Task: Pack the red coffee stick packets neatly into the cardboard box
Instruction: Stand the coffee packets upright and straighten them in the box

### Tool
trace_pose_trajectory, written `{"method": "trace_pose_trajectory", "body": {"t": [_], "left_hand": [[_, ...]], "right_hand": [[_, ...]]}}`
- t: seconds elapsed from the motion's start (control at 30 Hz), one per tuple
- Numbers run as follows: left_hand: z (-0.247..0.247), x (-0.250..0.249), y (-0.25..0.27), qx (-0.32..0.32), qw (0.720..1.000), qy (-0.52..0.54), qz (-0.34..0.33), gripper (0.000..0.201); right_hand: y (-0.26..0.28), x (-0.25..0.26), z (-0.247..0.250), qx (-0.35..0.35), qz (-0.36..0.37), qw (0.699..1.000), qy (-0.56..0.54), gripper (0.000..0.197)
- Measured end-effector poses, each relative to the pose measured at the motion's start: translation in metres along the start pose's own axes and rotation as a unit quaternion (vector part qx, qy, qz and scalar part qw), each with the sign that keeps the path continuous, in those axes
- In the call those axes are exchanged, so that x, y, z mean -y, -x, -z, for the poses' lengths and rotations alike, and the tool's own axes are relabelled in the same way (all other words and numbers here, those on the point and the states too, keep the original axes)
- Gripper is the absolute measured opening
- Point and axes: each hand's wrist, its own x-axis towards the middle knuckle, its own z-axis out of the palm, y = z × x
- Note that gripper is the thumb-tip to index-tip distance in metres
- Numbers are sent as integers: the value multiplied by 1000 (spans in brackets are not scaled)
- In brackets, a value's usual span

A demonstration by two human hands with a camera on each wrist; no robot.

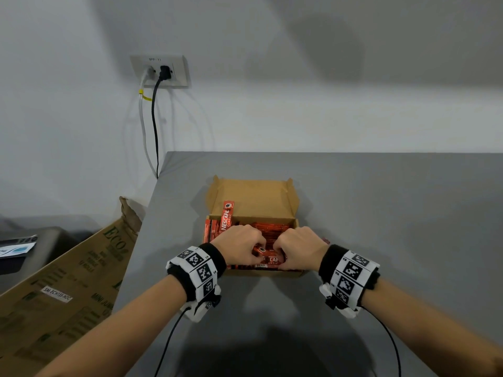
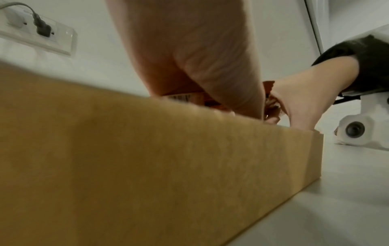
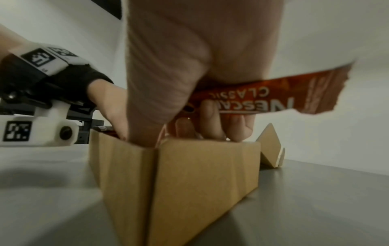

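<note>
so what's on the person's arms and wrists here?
Bare forearms, no sleeves. Each wrist wears a black fabric band wrapped with white blocks printed with black square tags, plus a white camera housing underneath. A thin black cable trails from each.

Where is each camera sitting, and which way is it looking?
Head: up high, looking down at the cardboard box on the grey table; both forearms show.
Left wrist: low by the table, facing the box's front wall; left hand shows.
Right wrist: low at the box's corner; right hand grips a red coffee stick packet.
All three share the box and both hands.
</note>
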Motion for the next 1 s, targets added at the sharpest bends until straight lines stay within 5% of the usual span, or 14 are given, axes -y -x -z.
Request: {"method": "trace_pose_trajectory", "body": {"t": [0.37,0.7,0.9,1.0], "left_hand": [[9,-5,-2,77,989,-104,-74,23],[8,-4,-6,126,982,-130,-56,25],[12,-12,-9,135,977,-153,-59,11],[12,-17,-8,132,976,-157,-70,32]], "right_hand": [[1,-2,-4,-6,-29,999,-37,7],[4,-7,5,33,0,994,-100,17],[1,-3,9,68,53,996,15,21],[-2,3,7,61,57,995,58,23]]}}
